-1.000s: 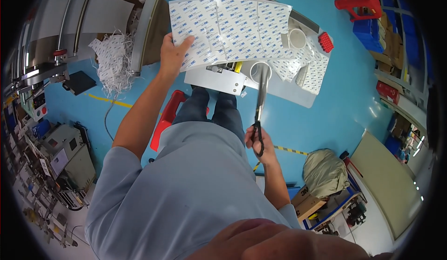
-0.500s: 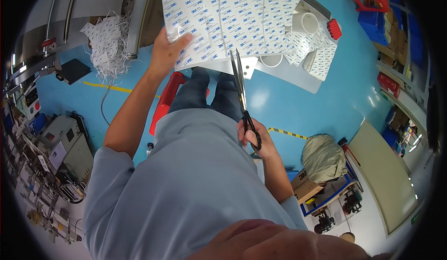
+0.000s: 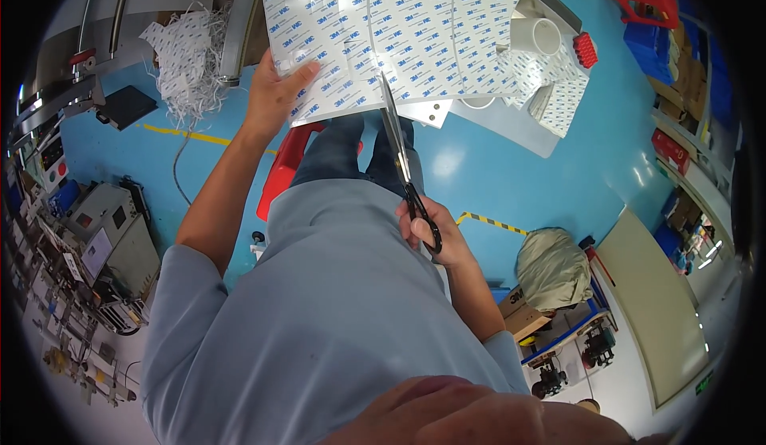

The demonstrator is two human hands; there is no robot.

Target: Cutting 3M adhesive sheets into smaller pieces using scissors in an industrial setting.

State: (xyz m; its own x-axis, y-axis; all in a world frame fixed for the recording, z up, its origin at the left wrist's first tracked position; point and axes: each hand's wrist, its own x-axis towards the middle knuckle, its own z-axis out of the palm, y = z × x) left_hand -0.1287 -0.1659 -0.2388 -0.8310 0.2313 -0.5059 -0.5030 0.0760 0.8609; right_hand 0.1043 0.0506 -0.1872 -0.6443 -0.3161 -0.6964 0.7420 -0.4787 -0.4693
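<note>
A large white sheet with a repeated blue print [image 3: 415,38] spans the top of the view, marked by two lines across it. My left hand [image 3: 277,94] grips its near left corner, thumb on top and fingers hidden beneath. In my right hand [image 3: 439,230] is a pair of black-handled scissors [image 3: 403,154], held by the finger loops. Their long blades point away from me, nearly together, and the tips overlap the sheet's near edge close to the left line. Whether the blades are cutting the sheet cannot be made out.
Right of the sheet, a white cardboard-like tube [image 3: 535,37] and printed offcuts [image 3: 562,102] lie on a grey tabletop [image 3: 511,132]. A red block [image 3: 585,50] sits at its edge. Shredded strips [image 3: 191,70] hang at left. A red stool [image 3: 283,178] stands by my legs.
The scissors have moved left and away from me, their tips now over the sheet's near edge at the left line and the blades closer together. My left hand has shifted slightly left with the sheet.
</note>
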